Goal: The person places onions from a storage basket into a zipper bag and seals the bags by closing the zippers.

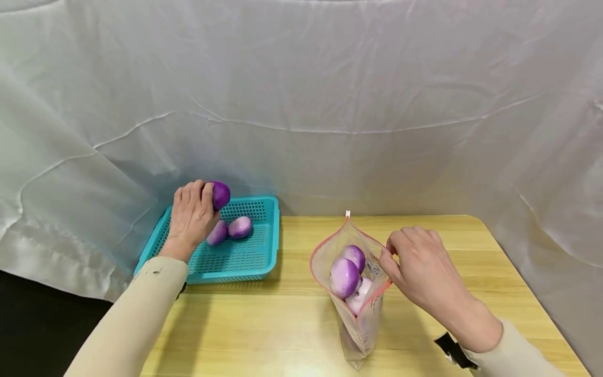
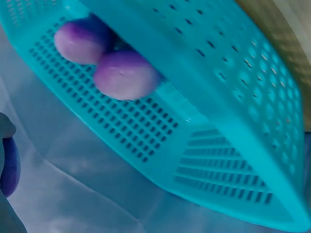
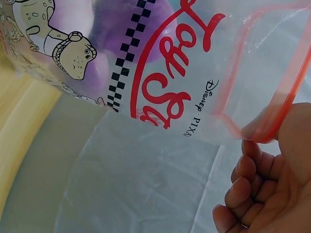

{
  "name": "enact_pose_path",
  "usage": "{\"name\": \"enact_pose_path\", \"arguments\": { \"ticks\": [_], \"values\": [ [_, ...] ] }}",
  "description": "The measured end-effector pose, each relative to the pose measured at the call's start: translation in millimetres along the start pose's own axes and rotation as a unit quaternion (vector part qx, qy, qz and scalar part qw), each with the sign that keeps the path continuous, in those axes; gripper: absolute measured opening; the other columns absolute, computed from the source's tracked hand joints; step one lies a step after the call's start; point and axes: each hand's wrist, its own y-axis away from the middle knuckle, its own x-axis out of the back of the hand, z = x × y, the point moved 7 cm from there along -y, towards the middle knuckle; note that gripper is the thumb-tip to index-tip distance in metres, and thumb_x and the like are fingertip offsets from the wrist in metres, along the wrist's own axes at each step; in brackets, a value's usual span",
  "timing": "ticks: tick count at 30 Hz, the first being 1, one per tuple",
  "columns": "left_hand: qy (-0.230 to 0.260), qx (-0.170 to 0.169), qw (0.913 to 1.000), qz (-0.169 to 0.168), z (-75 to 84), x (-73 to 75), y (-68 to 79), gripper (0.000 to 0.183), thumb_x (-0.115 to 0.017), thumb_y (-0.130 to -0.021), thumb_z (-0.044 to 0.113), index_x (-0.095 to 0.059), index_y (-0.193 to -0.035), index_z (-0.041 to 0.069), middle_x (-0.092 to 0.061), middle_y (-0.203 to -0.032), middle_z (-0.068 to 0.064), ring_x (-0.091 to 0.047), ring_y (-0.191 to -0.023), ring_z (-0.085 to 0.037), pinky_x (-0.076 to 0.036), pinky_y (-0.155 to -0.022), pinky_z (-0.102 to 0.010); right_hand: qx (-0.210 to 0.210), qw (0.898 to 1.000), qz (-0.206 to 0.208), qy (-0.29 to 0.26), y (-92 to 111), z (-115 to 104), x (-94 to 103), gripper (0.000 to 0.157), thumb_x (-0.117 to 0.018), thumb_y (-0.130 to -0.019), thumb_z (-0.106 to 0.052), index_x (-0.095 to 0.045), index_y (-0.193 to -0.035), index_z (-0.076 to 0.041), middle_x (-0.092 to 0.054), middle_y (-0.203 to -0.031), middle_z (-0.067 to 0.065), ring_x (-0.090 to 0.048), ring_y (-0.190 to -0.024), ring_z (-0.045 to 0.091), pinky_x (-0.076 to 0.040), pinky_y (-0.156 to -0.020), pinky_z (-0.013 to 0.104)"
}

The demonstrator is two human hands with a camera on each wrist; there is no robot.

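Observation:
Over the far left part of a turquoise plastic basket (image 1: 252,275), my left hand (image 1: 190,214) grips a purple onion-like vegetable (image 1: 221,196). Two more, purple fading to white, lie inside the basket: one onion (image 1: 241,227) and, beside it, another onion (image 1: 218,233). My right hand (image 1: 421,262) pinches the pink-edged rim of a clear zip bag (image 1: 365,337) between thumb and forefinger. The bag stands upright with its mouth spread wide. Several onions (image 1: 344,278) fill it. In the right wrist view, red lettering and a cartoon dinosaur mark the bag's side (image 3: 194,73).
The wooden table (image 1: 292,324) carries the basket at left and the bag right of centre. A pale grey cloth (image 1: 301,104) hangs behind the table and along its sides. A white zip slider (image 1: 348,213) sits at the bag's far corner.

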Motion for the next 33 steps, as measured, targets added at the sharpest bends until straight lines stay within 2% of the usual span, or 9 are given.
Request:
{"name": "enact_pose_path", "arguments": {
  "ticks": [7, 13, 18, 24, 28, 33],
  "values": [
    [0.024, -0.001, 0.9996, 0.017, 23.5, 20.8, -11.5, 0.086, -0.091, -0.079, 0.026, -0.037, -0.141, -0.002, -0.043, -0.135, -0.029, -0.044, -0.123, -0.048, -0.039, -0.107, -0.062, 0.004, 1.000, 0.000, -0.002, -5.6, 1.8, -1.7, 0.013, -0.058, -0.084, -0.010, -0.056, -0.072, -0.012, -0.050, -0.068, -0.003, -0.046, -0.065, 0.017, -0.040, -0.068, 0.042],
    [0.066, -0.033, 0.9951, 0.065, 57.3, 50.9, -26.1, 0.084, -0.090, -0.080, 0.027, -0.039, -0.142, -0.001, -0.044, -0.135, -0.028, -0.045, -0.122, -0.047, -0.043, -0.104, -0.062, 0.001, 1.000, -0.002, -0.004, -9.6, 3.3, -2.8, 0.012, -0.058, -0.083, -0.010, -0.056, -0.072, -0.012, -0.049, -0.068, -0.002, -0.045, -0.064, 0.017, -0.039, -0.068, 0.041],
    [0.096, -0.048, 0.9907, 0.084, 86.6, 76.4, -37.6, 0.084, -0.089, -0.080, 0.029, -0.041, -0.143, 0.001, -0.043, -0.135, -0.026, -0.046, -0.123, -0.044, -0.045, -0.102, -0.059, -0.023, 0.999, -0.028, -0.004, -12.7, 6.0, -4.6, 0.013, -0.059, -0.082, -0.009, -0.056, -0.071, -0.012, -0.050, -0.068, -0.002, -0.046, -0.066, 0.018, -0.040, -0.069, 0.043],
    [0.122, -0.073, 0.9868, 0.078, 122.1, 103.6, -49.5, 0.081, -0.086, -0.084, 0.033, -0.040, -0.143, 0.003, -0.042, -0.134, -0.025, -0.045, -0.123, -0.042, -0.045, -0.102, -0.057, -0.083, 0.992, -0.091, 0.008, -14.6, 16.2, -5.8, 0.018, -0.061, -0.082, -0.009, -0.053, -0.067, -0.017, -0.049, -0.068, -0.003, -0.045, -0.067, 0.019, -0.040, -0.069, 0.045],
    [0.150, -0.096, 0.9811, 0.075, 146.8, 122.8, -55.0, 0.083, -0.087, -0.083, 0.033, -0.041, -0.145, 0.003, -0.045, -0.135, -0.025, -0.047, -0.123, -0.041, -0.046, -0.104, -0.055, -0.098, 0.988, -0.119, 0.011, -14.9, 19.2, -5.8, 0.018, -0.061, -0.083, -0.010, -0.055, -0.068, -0.018, -0.049, -0.068, -0.004, -0.046, -0.068, 0.018, -0.035, -0.069, 0.041],
    [0.179, -0.124, 0.9737, 0.067, 178.7, 143.2, -60.6, 0.079, -0.086, -0.083, 0.033, -0.046, -0.145, 0.004, -0.049, -0.133, -0.021, -0.050, -0.123, -0.038, -0.046, -0.107, -0.053, -0.107, 0.986, -0.131, 0.009, -15.9, 20.3, -6.5, 0.017, -0.061, -0.083, -0.010, -0.055, -0.069, -0.018, -0.050, -0.068, -0.004, -0.046, -0.069, 0.019, -0.034, -0.070, 0.039]
  ]
}}
